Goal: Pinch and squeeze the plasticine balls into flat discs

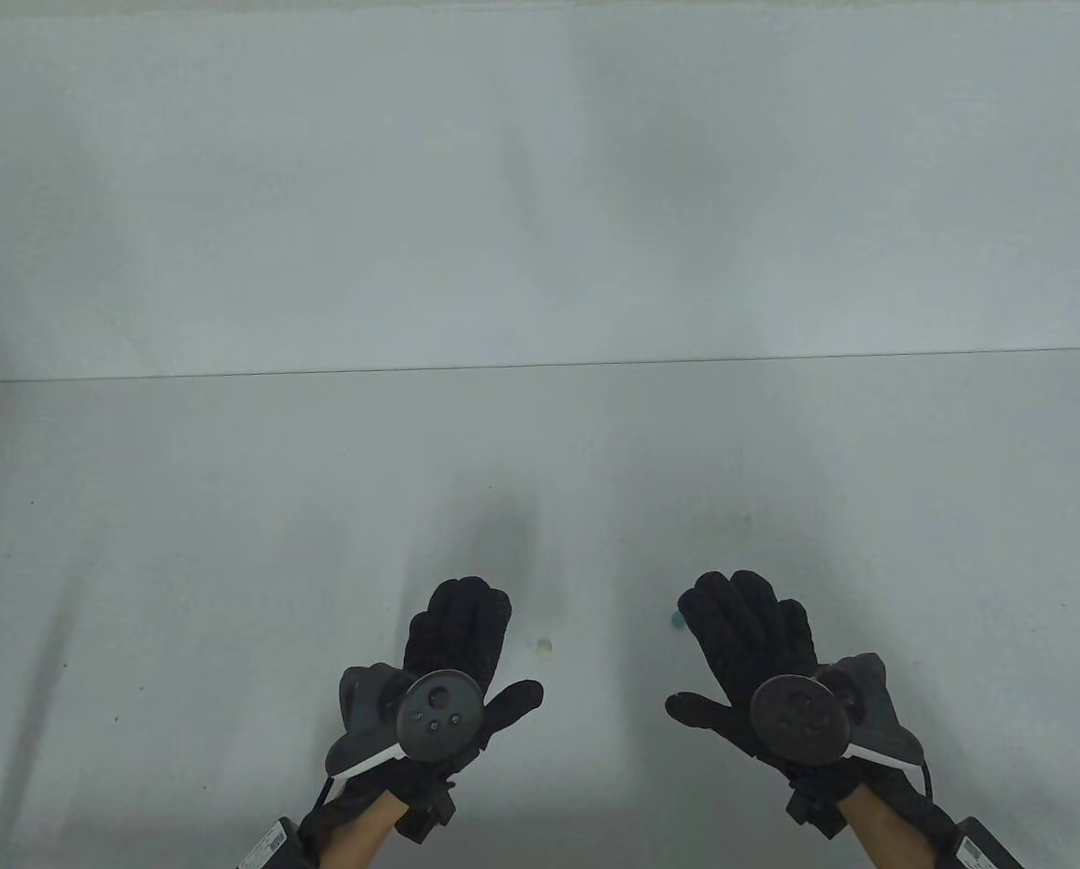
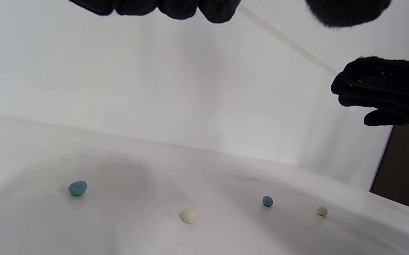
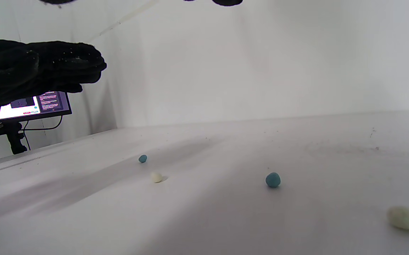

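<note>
Four small plasticine balls lie in a row on the white table (image 1: 232, 543). The left wrist view shows a blue ball (image 2: 77, 188), a cream ball (image 2: 189, 215), a second blue ball (image 2: 267, 201) and a second cream ball (image 2: 322, 211). In the table view only the middle cream ball (image 1: 544, 646) and an edge of a blue ball (image 1: 677, 620) show; the others are hidden under the hands. My left hand (image 1: 467, 643) and right hand (image 1: 748, 634) hover palm down above the table, fingers spread and holding nothing.
A white wall (image 1: 540, 181) rises behind the table's far edge. A lit monitor (image 3: 34, 104) stands beyond the table's left side in the right wrist view.
</note>
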